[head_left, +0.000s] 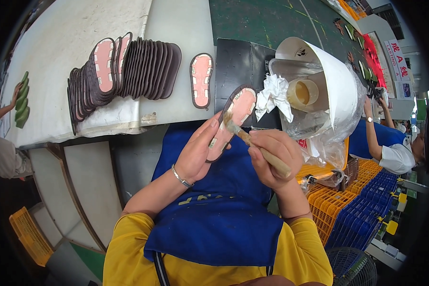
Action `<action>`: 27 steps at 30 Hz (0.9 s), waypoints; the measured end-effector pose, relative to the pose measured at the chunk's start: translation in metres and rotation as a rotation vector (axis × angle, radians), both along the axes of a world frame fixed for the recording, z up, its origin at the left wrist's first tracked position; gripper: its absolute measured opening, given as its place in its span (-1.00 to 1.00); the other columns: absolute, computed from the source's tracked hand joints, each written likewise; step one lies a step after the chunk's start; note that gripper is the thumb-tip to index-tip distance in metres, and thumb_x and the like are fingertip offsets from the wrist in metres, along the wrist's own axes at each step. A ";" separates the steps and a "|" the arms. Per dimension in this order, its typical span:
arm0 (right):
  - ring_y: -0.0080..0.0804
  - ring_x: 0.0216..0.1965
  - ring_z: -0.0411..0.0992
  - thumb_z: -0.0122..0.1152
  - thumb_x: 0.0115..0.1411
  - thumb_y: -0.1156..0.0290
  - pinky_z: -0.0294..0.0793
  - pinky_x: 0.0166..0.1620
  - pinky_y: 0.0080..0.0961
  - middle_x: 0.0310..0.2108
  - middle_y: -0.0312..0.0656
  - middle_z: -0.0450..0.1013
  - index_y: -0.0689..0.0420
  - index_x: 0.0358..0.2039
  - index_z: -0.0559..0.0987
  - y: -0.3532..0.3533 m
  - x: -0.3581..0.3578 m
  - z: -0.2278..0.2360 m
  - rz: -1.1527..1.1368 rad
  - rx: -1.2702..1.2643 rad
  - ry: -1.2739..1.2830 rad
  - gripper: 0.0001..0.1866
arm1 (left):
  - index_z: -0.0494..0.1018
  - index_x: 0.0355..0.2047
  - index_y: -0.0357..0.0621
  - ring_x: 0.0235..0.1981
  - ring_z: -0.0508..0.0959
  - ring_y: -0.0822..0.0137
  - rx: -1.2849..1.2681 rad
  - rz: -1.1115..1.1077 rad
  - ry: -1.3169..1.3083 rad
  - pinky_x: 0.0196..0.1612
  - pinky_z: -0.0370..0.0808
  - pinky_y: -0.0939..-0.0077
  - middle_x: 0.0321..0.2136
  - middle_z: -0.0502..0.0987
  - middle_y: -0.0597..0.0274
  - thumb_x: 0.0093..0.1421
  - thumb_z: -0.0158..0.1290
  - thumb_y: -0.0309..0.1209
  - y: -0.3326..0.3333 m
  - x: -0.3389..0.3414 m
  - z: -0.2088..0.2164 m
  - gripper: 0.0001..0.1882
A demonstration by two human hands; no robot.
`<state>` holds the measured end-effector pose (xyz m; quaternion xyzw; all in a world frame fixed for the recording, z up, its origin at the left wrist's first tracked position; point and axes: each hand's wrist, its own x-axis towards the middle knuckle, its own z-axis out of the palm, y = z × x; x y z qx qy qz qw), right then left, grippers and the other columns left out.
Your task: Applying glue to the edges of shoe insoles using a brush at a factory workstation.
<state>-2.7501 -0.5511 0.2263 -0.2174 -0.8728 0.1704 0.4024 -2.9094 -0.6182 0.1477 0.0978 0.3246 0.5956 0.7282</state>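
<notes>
My left hand (pixel 199 148) grips a sandal sole (pixel 241 106) with a pink middle, dark rim and pale tabs along its edges, held tilted above my lap. In my right hand (pixel 276 155) is a brush (pixel 277 163) with a wooden handle, its bristle end touching the pink face of the sole. Just beyond, a crumpled white tissue (pixel 274 97) lies beside a translucent cup (pixel 302 93) of yellowish-brown liquid. A second pink-faced sole (pixel 201 80) rests flat on the table, left of the black board (pixel 241 64).
On the left, a long row of stacked dark soles (pixel 150 66) stands on the white-covered table (pixel 114 19). A curved white sheet (pixel 326 66) and clear plastic surround the cup. Yellow crates (pixel 321 209) and blue crates (pixel 357 202) stand at right. Other people work on both sides.
</notes>
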 end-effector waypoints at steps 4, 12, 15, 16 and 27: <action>-0.23 -0.44 0.53 0.40 -0.02 0.55 0.52 -0.44 -0.47 -0.41 -0.10 0.54 0.23 -0.39 0.59 -0.001 0.002 -0.004 0.057 -0.073 0.023 -0.83 | 0.13 0.34 -0.16 -0.09 0.46 0.51 0.019 0.026 0.020 -0.11 0.44 0.56 0.05 0.45 0.27 0.47 -0.29 -0.17 0.003 0.001 0.002 -0.47; -0.40 -0.46 0.48 0.37 0.08 0.55 0.42 -0.41 -0.56 -0.42 -0.15 0.54 0.25 -0.41 0.63 0.011 -0.001 -0.017 -0.193 -0.436 0.278 -0.92 | 0.23 0.25 -0.13 -0.01 0.51 0.35 -0.009 0.010 -0.038 -0.12 0.53 0.45 0.07 0.46 0.14 0.47 -0.31 -0.18 0.004 0.005 -0.004 -0.54; -0.32 -0.43 0.51 0.37 0.08 0.56 0.47 -0.37 -0.50 -0.42 -0.15 0.55 0.25 -0.38 0.62 0.022 0.004 -0.017 -0.261 -0.142 0.185 -0.91 | 0.22 0.26 -0.14 0.05 0.50 0.29 -0.003 -0.022 -0.107 -0.12 0.55 0.42 0.10 0.45 0.11 0.46 -0.29 -0.18 0.005 0.003 -0.012 -0.53; -0.30 -0.41 0.51 0.36 0.08 0.57 0.49 -0.35 -0.48 -0.42 -0.15 0.55 0.25 -0.38 0.62 0.027 0.009 -0.017 -0.337 0.044 0.107 -0.91 | 0.22 0.26 -0.14 0.05 0.50 0.29 -0.001 -0.030 -0.107 -0.12 0.55 0.42 0.10 0.45 0.11 0.46 -0.29 -0.18 0.005 0.002 -0.014 -0.53; -0.12 -0.12 0.47 0.15 0.27 0.49 0.45 -0.05 -0.33 -0.16 0.00 0.47 0.26 -0.11 0.56 0.098 0.096 -0.103 -0.837 0.064 -0.025 -0.80 | 0.17 0.29 -0.18 0.11 0.47 0.13 -0.016 -0.009 -0.254 -0.08 0.56 0.30 0.15 0.41 0.00 0.44 -0.27 -0.25 0.010 0.008 -0.023 -0.52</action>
